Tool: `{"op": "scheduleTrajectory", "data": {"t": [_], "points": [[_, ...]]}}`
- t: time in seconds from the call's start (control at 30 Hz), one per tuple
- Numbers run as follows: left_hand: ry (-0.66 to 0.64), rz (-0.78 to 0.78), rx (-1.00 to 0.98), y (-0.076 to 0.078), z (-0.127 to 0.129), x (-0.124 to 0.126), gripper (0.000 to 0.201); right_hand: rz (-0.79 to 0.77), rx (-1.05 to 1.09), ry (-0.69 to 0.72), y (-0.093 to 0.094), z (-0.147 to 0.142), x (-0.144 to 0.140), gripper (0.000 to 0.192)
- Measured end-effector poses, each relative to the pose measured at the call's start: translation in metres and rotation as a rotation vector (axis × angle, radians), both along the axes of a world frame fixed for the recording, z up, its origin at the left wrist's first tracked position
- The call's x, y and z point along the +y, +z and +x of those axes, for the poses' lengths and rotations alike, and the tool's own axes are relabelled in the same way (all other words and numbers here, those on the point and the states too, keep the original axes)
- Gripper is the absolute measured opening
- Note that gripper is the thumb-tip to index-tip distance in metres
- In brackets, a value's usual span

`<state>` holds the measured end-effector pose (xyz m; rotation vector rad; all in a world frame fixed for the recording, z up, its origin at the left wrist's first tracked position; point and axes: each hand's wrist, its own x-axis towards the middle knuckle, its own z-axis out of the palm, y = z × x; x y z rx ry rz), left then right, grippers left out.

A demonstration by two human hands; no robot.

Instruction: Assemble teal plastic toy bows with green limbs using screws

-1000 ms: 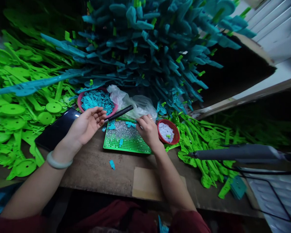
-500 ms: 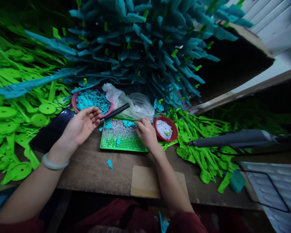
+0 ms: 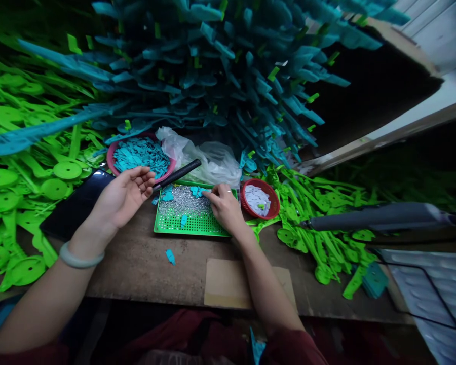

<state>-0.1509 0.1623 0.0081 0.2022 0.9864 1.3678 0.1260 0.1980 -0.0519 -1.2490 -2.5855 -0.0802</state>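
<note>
My left hand point(image 3: 131, 195), palm up with fingers loosely curled and nothing seen in it, is beside the lower end of a black handle point(image 3: 178, 174). Over the right side of a green perforated tray point(image 3: 192, 226), my right hand point(image 3: 225, 205) has thumb and fingers brought together. Whatever they pinch is hidden. Small silver metal pieces point(image 3: 182, 203), looking like screws, cover the upper part of the tray. Several small teal plastic parts lie on them, one group point(image 3: 196, 191) right by my right fingertips. Another teal part point(image 3: 170, 256) rests on the wooden table point(image 3: 137, 268).
A pink bowl point(image 3: 110, 157) of teal parts and a clear plastic bag point(image 3: 216, 162) are behind the tray. A red basket point(image 3: 277, 205) holds pale parts. A grey powered screwdriver point(image 3: 380, 217) juts in from the right. Green parts point(image 3: 66, 170) and teal parts point(image 3: 228, 76) are heaped around.
The whole view has shifted slightly. My right hand stays over the tray with fingers together, and my left hand keeps its curled, palm-up pose.
</note>
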Motion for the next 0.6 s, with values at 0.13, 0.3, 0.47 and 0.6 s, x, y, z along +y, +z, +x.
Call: {"op": "scheduleTrajectory", "data": {"t": [0.13, 0.3, 0.47, 0.6], "points": [[-0.002, 0.010, -0.001, 0.001, -0.002, 0.000, 0.027, 0.009, 0.037, 0.001, 0.002, -0.004, 0.000, 0.043], [0.025, 0.047, -0.005, 0.003, -0.008, 0.001, 0.025, -0.130, 0.062, 0.231, 0.020, -0.020, -0.013, 0.026], [0.045, 0.067, -0.001, 0.004, -0.015, 0.001, 0.018, -0.296, -0.134, 0.446, 0.034, -0.038, -0.027, 0.019], [0.054, 0.070, -0.010, 0.005, -0.017, 0.001, 0.017, -0.280, -0.218, 0.488, 0.029, -0.043, -0.022, 0.017]]}}
